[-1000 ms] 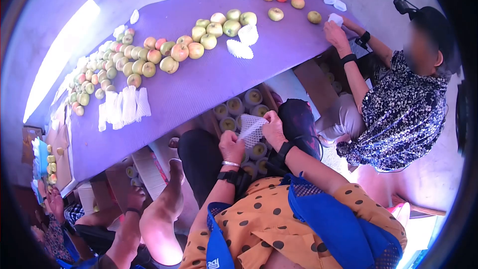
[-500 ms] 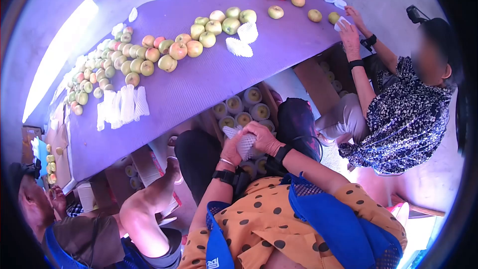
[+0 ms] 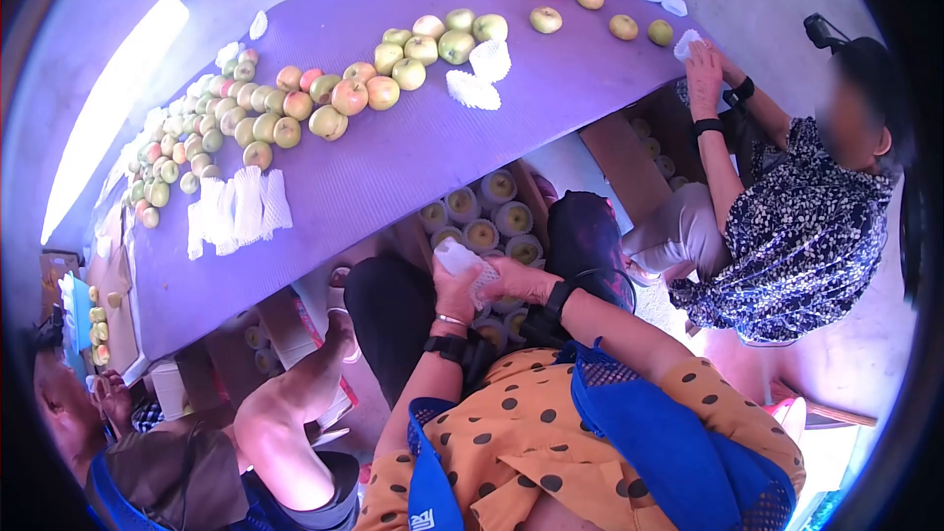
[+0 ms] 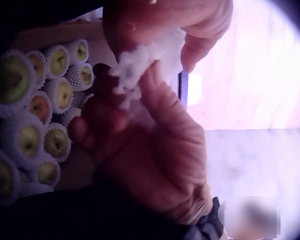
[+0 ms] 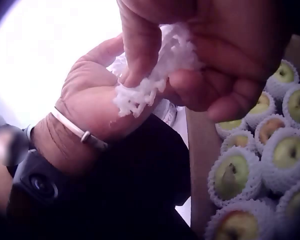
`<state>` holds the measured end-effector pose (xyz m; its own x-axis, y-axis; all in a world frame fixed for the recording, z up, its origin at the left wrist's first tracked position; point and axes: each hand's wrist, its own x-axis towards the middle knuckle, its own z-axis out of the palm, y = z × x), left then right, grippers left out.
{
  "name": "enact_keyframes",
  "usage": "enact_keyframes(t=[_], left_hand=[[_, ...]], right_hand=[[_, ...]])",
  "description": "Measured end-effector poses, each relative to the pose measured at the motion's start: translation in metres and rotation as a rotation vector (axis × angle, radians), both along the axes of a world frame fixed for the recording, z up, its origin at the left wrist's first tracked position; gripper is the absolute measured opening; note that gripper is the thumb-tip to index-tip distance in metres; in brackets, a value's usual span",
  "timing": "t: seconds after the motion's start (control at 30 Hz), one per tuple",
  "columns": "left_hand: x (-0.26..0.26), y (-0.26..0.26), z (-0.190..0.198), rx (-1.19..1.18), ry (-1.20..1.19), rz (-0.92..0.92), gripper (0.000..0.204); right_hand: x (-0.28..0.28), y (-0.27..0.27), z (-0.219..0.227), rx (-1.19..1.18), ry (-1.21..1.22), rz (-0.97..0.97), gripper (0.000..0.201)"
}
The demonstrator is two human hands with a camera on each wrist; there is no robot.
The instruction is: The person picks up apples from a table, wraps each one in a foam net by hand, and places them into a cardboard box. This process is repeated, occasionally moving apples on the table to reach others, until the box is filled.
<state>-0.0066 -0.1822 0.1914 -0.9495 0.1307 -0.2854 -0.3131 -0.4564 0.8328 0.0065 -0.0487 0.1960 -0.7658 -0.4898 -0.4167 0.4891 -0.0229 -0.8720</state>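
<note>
Both hands hold a white foam fruit net (image 3: pixel 458 258) over the lap, in front of an open box of apples. My left hand (image 4: pixel 165 145) grips it between thumb and fingers, and part of the net sticks out above that hand in the head view. From the other side, my right hand (image 5: pixel 215 55) pinches the bunched edge of the net, its thumb pressing on the mesh. The two hands are close together. In the box, the apples (image 5: pixel 231 177) stand in rows, each in its own foam net. The middle of the net is hidden by the fingers.
A purple-covered table (image 3: pixel 393 167) carries many loose apples (image 3: pixel 349 96), a row of flat foam nets (image 3: pixel 239 208) and two more nets (image 3: pixel 474 90). A person in a patterned shirt (image 3: pixel 787 236) works at right; another person's bare leg (image 3: pixel 285 423) is at lower left.
The net was spread between both hands over the box; now it is bunched in them, nearer my left hand. The person at right has moved their hands back along the table edge.
</note>
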Motion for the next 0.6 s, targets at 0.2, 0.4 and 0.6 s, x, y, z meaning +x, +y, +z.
enact_keyframes(t=[0.2, 0.4, 0.6], left_hand=[[-0.008, -0.013, -0.023, 0.356, -0.116, 0.055, 0.027], [-0.005, -0.005, -0.002, 0.296, -0.047, -0.063, 0.021], [-0.007, -0.003, 0.007, 0.338, -0.093, -0.092, 0.009]], right_hand=[[0.001, 0.001, -0.002, 0.092, -0.072, 0.127, 0.032], [0.000, -0.006, 0.010, -0.104, 0.037, -0.033, 0.031], [0.000, -0.011, -0.006, 0.450, 0.069, 0.187, 0.027]])
